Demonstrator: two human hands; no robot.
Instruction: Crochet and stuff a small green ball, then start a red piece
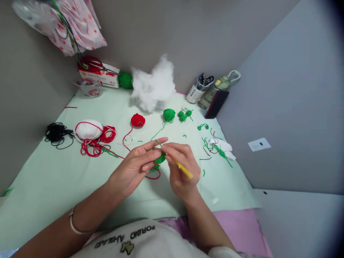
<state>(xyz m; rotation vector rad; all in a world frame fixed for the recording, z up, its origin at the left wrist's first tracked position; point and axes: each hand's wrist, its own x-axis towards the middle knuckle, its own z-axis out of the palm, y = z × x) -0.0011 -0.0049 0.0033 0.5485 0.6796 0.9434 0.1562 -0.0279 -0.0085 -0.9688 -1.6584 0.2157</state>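
My left hand (137,161) pinches a small green crochet piece (160,158) between thumb and fingers, its index finger stretched out along the top. In my right hand (184,168) is a crochet hook with a yellow handle (185,170), held like a pen, its tip at the green piece. A green strand runs from a green yarn ball (168,115) down to my left hand. Below the fingers lies a red yarn loop (154,175). My fingers hide part of the green piece.
White stuffing (154,86) stands at the back. A red yarn ball (138,120), white yarn (88,129) and black yarn (57,133) lie left. Yarn scraps (221,152) lie right, near a phone (217,104), bottle (208,96) and pen cup (196,92). Red scissors (92,63) rest on a box.
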